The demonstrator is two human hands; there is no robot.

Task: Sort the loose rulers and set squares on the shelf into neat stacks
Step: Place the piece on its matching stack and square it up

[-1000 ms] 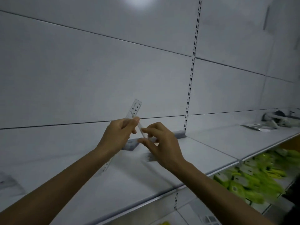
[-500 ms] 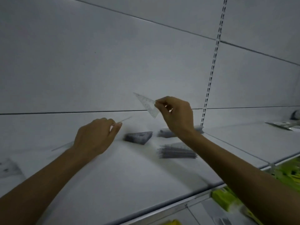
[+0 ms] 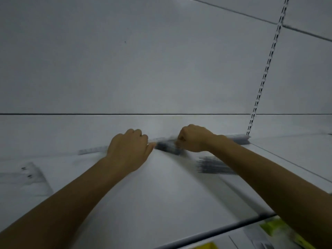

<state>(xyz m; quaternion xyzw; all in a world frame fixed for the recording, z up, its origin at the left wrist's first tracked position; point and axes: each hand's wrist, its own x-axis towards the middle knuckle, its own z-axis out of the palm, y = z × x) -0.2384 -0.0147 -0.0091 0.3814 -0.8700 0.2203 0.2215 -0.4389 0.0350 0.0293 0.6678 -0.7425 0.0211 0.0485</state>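
Ruler (image 3: 93,150) — left hand (image 3: 129,150) fingers curled round it; right hand (image 3: 195,139) knuckles-up at dark stack (image 3: 167,147) — grip unclear.

White shelf (image 3: 161,198), dark stack (image 3: 213,167), perhaps rulers

Shop aisle, white display shelf (image 3: 161,194), slotted upright (image 3: 265,69), packaged stock (image 3: 280,230) below
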